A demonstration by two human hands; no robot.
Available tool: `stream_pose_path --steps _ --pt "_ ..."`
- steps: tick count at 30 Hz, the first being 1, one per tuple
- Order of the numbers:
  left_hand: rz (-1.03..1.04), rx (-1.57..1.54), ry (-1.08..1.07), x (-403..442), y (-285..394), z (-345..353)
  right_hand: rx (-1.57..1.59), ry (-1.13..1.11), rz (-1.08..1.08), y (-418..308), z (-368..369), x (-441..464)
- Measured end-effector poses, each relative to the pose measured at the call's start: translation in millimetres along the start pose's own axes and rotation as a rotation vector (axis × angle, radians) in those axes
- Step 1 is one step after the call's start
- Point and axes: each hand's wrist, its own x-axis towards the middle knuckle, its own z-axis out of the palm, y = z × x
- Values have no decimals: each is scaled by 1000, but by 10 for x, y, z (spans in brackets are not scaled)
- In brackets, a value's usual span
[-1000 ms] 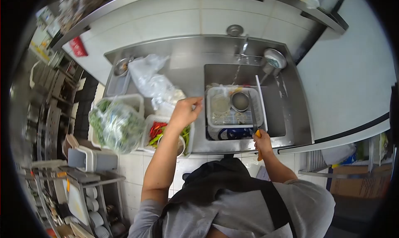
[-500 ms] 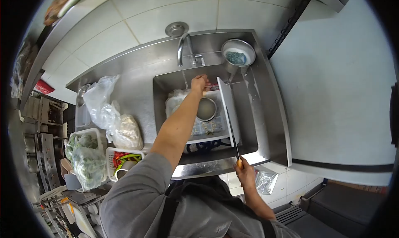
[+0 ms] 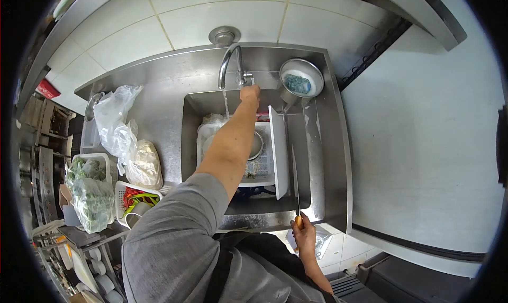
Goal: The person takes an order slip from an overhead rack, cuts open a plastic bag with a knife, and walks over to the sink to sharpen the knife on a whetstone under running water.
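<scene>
My left hand (image 3: 250,93) reaches across the sink (image 3: 189,144) and closes on the lever of the faucet (image 3: 228,57). Water falls from the spout into the sink. In my right hand (image 3: 305,235), at the sink's front edge, is a long knife (image 3: 296,181) with an orange-brown handle, its blade pointing away from me over the basin. A white cutting board (image 3: 279,155) stands on edge just left of the blade. Left of the board a white plastic tub (image 3: 256,182) holds a round metal bowl (image 3: 257,146), partly hidden by my left forearm.
On the right ledge sits a metal pot (image 3: 287,70) with a blue-green scouring pad (image 3: 297,84). Left of the sink are plastic bags (image 3: 145,165), a tub of leafy greens (image 3: 90,197) and a white basket (image 3: 120,197) with red and green peppers. A pale cabinet side (image 3: 423,144) rises at right.
My left hand has gone from near the cutting board's far end to the faucet lever. The falling water looks thicker. The knife now stands apart from the board, and the view has shifted.
</scene>
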Motion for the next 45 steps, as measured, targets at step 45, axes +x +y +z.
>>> stream_pose_path --steps 45 --pt "-150 -51 1261 -4370 -5297 -7836 -1014 -1282 -1410 -2757 3379 -2425"
